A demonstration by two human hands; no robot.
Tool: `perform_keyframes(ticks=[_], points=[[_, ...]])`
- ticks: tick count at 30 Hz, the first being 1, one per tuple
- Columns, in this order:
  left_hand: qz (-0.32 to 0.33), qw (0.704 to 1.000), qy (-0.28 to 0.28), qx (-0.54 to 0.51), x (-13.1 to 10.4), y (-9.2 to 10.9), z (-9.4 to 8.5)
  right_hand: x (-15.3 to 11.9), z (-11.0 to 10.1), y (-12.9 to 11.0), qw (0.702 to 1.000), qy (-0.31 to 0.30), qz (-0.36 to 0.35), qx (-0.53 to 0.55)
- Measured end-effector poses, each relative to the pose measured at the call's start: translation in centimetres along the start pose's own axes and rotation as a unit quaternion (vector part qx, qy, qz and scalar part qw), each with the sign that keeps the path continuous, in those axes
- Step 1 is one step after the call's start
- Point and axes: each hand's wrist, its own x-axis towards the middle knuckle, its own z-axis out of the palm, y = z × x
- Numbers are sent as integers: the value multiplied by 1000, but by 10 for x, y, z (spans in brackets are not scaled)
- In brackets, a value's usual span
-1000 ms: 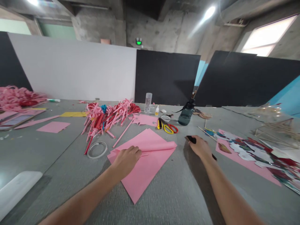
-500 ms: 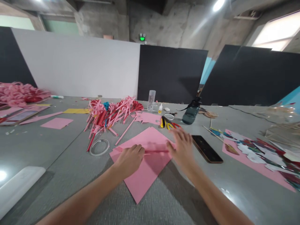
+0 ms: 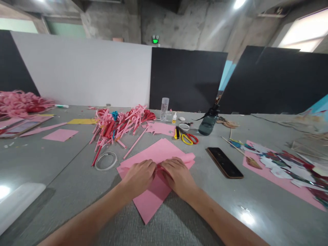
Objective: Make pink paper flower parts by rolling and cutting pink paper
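Pink paper [image 3: 151, 201] lies on the table before me with its corner pointing towards me. Its middle is folded or rolled into a ridge, and a curled end [image 3: 189, 157] shows at the right. My left hand [image 3: 142, 172] presses on the ridge with fingers curled round it. Close beside it, my right hand [image 3: 176, 174] grips the same ridge, fingers bent over the paper. The hands cover most of the fold, so its exact shape is hidden.
Beyond the paper lie scissors [image 3: 189, 139], a glue bottle [image 3: 174, 118] and a clear cylinder [image 3: 164, 109]. A phone [image 3: 224, 162] is on the right. On the left are a tape roll [image 3: 106, 161] and a heap of pink and red strips [image 3: 115, 126].
My right hand has moved left from the paper's right edge to the middle, closing on the fold next to my left hand. The left hand has stayed nearly in place.
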Motion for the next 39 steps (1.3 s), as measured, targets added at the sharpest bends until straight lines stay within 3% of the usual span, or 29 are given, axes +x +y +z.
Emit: perform_keyframes(ticks=[10, 19, 28, 39], points=[[38, 999, -6, 12, -1, 2, 6, 1, -1, -1, 1000, -11, -16, -2], [70, 997, 43, 6, -3, 0, 8, 2, 2, 0, 1000, 6, 1, -24], [42, 994, 87, -56, -3, -1, 10, 1, 3, 0, 999, 39, -11, -7], [67, 982, 159, -82, -3, -3, 14, 2, 0, 3, 998, 56, -11, 0]])
